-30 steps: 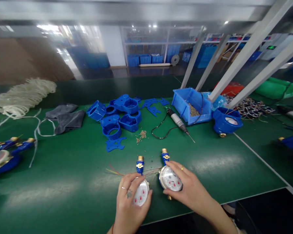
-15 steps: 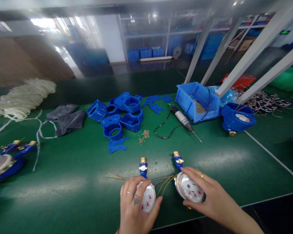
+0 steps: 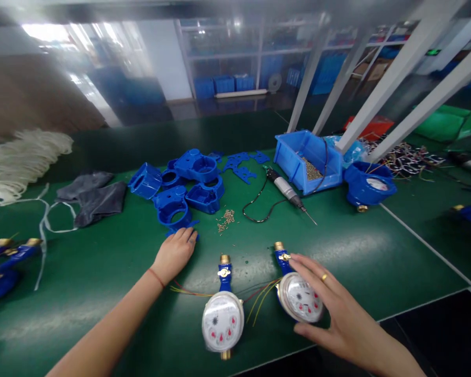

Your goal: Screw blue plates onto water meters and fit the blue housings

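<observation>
Two water meters with white dials and blue bodies lie near the bench's front edge. The left water meter [image 3: 223, 320] lies face up, free of both hands, with thin coloured wires [image 3: 190, 291] at its sides. Around the right water meter [image 3: 301, 297] my right hand [image 3: 333, 309] is spread, thumb below and fingers above, with a gap at the palm. My left hand [image 3: 177, 252] reaches forward, its fingers curled over a flat blue plastic plate [image 3: 197, 236], mostly hidden under them. Just beyond are blue plastic housings [image 3: 172, 207].
A pile of small screws [image 3: 226, 220] lies mid-bench. Behind it are an electric screwdriver [image 3: 284, 188] with a cord and a blue bin [image 3: 317, 183] of screws. A blue housing with a meter [image 3: 367, 188] stands right. Grey cloth pieces [image 3: 100, 201] and white ties [image 3: 25, 162] lie left.
My left hand has let go of the left water meter and moved forward and left to the blue plate. My right hand has loosened around the right meter, which lies flatter.
</observation>
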`<action>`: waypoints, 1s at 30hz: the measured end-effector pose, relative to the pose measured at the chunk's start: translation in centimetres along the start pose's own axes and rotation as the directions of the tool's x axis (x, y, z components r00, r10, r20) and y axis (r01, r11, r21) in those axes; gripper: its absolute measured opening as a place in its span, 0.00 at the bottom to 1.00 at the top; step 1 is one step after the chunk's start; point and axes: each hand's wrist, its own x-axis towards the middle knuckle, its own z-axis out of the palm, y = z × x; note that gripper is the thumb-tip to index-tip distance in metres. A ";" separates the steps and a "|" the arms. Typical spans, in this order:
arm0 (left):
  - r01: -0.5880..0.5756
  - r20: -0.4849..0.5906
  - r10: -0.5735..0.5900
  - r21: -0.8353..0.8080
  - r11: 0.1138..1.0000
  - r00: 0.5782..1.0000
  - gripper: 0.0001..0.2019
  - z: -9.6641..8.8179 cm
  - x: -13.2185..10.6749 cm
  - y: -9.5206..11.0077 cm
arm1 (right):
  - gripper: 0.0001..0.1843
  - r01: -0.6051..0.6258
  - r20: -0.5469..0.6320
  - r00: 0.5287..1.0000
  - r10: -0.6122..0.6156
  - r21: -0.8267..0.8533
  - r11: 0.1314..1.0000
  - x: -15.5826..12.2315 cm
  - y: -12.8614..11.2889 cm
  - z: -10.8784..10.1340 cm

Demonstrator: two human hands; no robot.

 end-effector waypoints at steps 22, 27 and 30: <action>0.401 0.386 -0.110 -0.875 0.272 0.916 0.11 -5.6 7.2 14.7 | 0.19 -0.251 0.119 0.947 0.300 0.854 0.455 7.0 1.3 -2.6; 0.472 0.528 0.034 -0.785 0.401 0.849 0.16 -3.6 7.4 13.6 | 0.19 -0.315 0.151 0.916 0.370 0.844 0.433 5.9 4.2 -0.8; 0.507 0.543 -0.021 -0.770 0.388 0.840 0.23 -2.6 7.8 13.6 | 0.20 -0.356 0.189 0.899 0.395 0.841 0.407 5.2 4.7 0.9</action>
